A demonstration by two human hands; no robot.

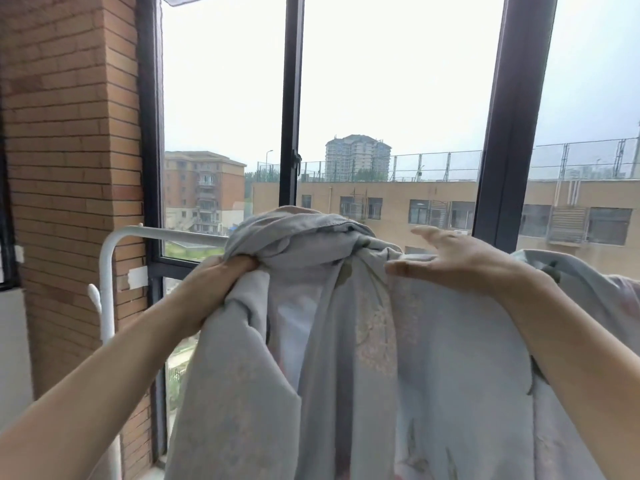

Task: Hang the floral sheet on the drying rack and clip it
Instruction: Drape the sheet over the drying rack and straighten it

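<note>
The pale grey-blue floral sheet hangs bunched over the top bar of the white drying rack and falls toward me in long folds. My left hand grips a gathered bunch of the sheet at the bar, left of the heap. My right hand hovers with fingers spread and straight just above the sheet, to the right of the bunched top. The rack's bar is hidden under the cloth on the right. No clip shows.
A brick pillar stands at the left, close behind the rack's white upright. Dark window frames run floor to ceiling right behind the rack. Buildings lie outside the glass.
</note>
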